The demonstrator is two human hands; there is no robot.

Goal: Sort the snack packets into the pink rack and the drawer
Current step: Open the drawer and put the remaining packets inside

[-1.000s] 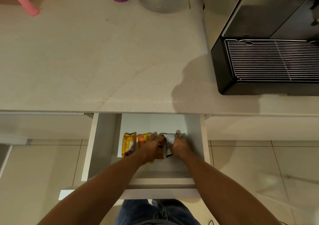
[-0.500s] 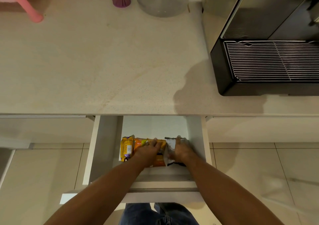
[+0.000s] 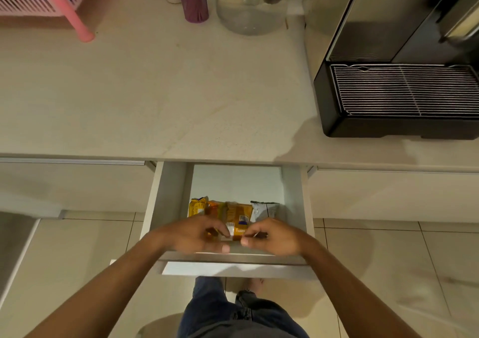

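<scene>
Head view: open drawer (image 3: 171,197) under worktop (image 3: 155,91) holds yellow packet (image 3: 197,206), orange packet (image 3: 239,214), white packet (image 3: 264,210) in a row. Left hand (image 3: 193,234) and right hand (image 3: 272,236) over orange packet, fingers loosely curled; grip unclear. Pink rack (image 3: 39,0) far left.

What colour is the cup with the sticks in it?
Purple. The cup shows best in the head view, at the back of the counter.
</scene>
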